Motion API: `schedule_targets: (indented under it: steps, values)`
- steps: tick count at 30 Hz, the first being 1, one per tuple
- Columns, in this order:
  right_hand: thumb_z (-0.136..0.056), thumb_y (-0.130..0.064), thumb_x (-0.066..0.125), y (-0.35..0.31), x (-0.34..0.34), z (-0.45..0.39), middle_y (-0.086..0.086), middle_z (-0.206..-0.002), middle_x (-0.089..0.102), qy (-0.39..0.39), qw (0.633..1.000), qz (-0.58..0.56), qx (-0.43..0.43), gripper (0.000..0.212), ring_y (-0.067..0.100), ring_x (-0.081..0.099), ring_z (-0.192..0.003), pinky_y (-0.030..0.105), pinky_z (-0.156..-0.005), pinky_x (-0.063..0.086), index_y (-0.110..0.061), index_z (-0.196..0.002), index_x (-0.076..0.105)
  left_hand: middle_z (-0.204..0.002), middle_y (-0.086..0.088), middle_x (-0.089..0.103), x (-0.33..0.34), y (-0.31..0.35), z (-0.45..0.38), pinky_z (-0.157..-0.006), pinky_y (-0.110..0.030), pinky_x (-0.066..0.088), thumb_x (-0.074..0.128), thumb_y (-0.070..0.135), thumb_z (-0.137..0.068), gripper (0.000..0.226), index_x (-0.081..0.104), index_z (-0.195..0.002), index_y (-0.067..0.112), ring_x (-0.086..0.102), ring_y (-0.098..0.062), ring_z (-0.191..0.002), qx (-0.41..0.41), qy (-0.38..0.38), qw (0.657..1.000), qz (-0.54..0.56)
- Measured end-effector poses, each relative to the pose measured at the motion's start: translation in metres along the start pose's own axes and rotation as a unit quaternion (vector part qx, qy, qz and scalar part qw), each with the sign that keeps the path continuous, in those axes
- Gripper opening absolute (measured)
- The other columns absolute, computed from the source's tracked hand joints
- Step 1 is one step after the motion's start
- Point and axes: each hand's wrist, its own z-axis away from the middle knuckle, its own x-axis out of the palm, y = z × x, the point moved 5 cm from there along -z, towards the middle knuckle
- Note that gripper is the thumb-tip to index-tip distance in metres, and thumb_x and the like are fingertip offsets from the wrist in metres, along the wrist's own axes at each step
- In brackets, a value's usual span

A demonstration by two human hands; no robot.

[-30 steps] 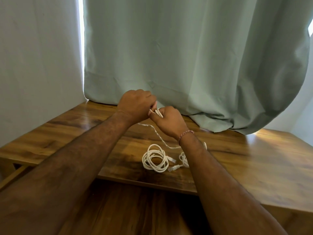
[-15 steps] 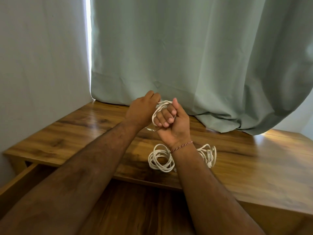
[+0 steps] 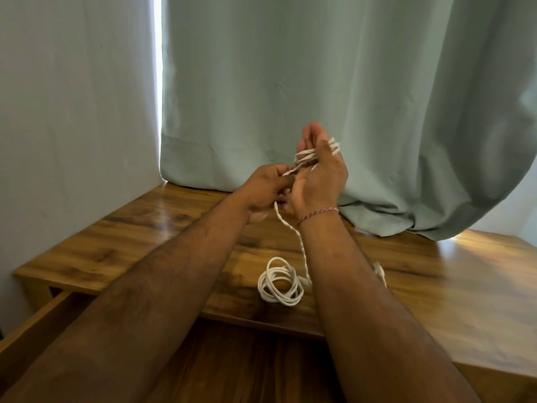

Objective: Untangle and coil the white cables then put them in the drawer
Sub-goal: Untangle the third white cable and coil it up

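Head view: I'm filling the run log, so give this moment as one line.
step: coiling | right hand: cable wound round fingers | left hand: pinches strand | finished coil: on table | drawer: open

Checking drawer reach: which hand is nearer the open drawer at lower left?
Left. The left hand pinches the cable over the table, on the side of the open drawer. The right hand, wrapped in cable loops, is raised farther right.
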Motion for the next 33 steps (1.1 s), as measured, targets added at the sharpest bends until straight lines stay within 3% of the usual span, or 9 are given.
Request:
schedule_targets:
  steps: [2,4,8,9,13,17,25,30,33]
  values:
    - [-0.103,-0.012,0.061,-0.011,0.003,-0.005,0.005,-0.127,0.073,-0.045,0.975,0.203,-0.081,0.024,0.014,0.069,-0.119,0.029,-0.104,0.053,-0.002,-0.123,0.070,-0.064,-0.003,0.047,0.007,0.006,0.004,-0.045,-0.024,0.043,0.051,0.011,-0.107,0.018,0.060,-0.118,0.000,0.035,-0.008,-0.044,0.002,-0.017,0.999,0.050]
    - [-0.103,-0.017,0.062,-0.020,0.004,-0.007,-0.001,-0.126,0.073,-0.127,0.873,0.429,-0.195,0.024,0.002,0.068,-0.114,0.021,-0.096,0.054,-0.007,-0.122,0.073,-0.069,-0.005,0.050,0.004,0.012,0.005,-0.046,-0.026,0.043,0.050,0.014,-0.107,0.022,0.061,-0.119,0.000,0.037,-0.009,-0.046,0.002,0.011,0.999,0.042]
    - [-0.101,-0.020,0.064,-0.028,-0.011,-0.021,0.007,-0.096,0.078,-0.202,0.667,0.640,-0.323,0.018,0.023,0.073,-0.088,0.026,-0.074,0.053,-0.006,-0.103,0.076,-0.069,-0.002,0.047,-0.023,0.025,0.000,-0.043,-0.021,0.026,0.048,0.014,-0.106,0.016,0.063,-0.108,0.010,0.028,-0.010,-0.046,-0.011,0.140,0.990,0.029]
    - [-0.102,-0.022,0.063,-0.032,-0.016,-0.027,0.007,-0.086,0.075,-0.173,0.685,0.642,-0.298,0.020,0.024,0.071,-0.078,0.028,-0.066,0.050,-0.009,-0.095,0.076,-0.067,-0.002,0.046,-0.031,0.029,-0.001,-0.042,-0.021,0.024,0.045,0.013,-0.106,0.018,0.063,-0.107,0.011,0.027,-0.010,-0.045,-0.006,0.159,0.987,0.000]
    - [-0.105,-0.014,0.046,-0.031,-0.018,-0.028,0.009,-0.067,0.067,-0.074,0.925,0.365,0.083,0.033,0.019,0.063,-0.057,0.026,-0.053,0.050,-0.005,-0.081,0.067,-0.064,0.000,0.047,-0.046,0.036,-0.002,-0.044,-0.023,0.026,0.046,0.029,-0.109,0.031,0.069,-0.099,0.011,0.032,-0.010,-0.045,0.018,0.169,0.969,-0.178]
    - [-0.093,-0.016,0.046,-0.012,0.004,0.002,0.004,-0.060,0.052,-0.147,0.936,0.142,0.287,0.030,0.014,0.047,-0.051,0.021,-0.048,0.040,-0.012,-0.065,0.056,-0.064,0.002,0.053,-0.042,0.044,-0.006,-0.058,-0.030,0.036,0.048,0.040,-0.108,0.042,0.061,-0.074,0.020,0.048,-0.013,-0.058,0.074,0.223,0.901,-0.364]
    - [-0.105,-0.014,0.046,-0.019,0.012,-0.012,0.025,-0.109,0.074,-0.048,0.979,-0.140,0.140,0.028,0.037,0.074,-0.107,0.039,-0.095,0.060,0.004,-0.098,0.066,-0.068,0.007,0.054,-0.006,0.030,0.006,-0.058,-0.031,0.034,0.041,0.048,-0.108,0.039,0.049,-0.075,0.029,0.056,-0.021,-0.067,0.150,0.172,0.786,-0.575]
    - [-0.102,-0.001,0.049,-0.018,0.000,-0.022,0.018,-0.115,0.075,-0.030,0.996,0.078,0.025,0.025,0.028,0.073,-0.113,0.037,-0.101,0.056,0.005,-0.114,0.070,-0.072,0.007,0.054,0.010,0.032,0.010,-0.054,-0.026,0.033,0.042,0.044,-0.109,0.031,0.054,-0.089,0.024,0.052,-0.015,-0.061,0.213,0.171,0.732,-0.624]
    - [-0.100,-0.010,0.055,-0.029,0.000,-0.025,-0.001,-0.102,0.078,-0.091,0.860,0.475,-0.164,0.020,0.012,0.074,-0.095,0.027,-0.085,0.057,-0.009,-0.104,0.075,-0.079,0.004,0.067,0.013,0.030,0.006,-0.060,-0.031,0.049,0.051,0.037,-0.105,0.022,0.067,-0.097,0.023,0.058,-0.016,-0.066,0.197,0.190,0.741,-0.613]
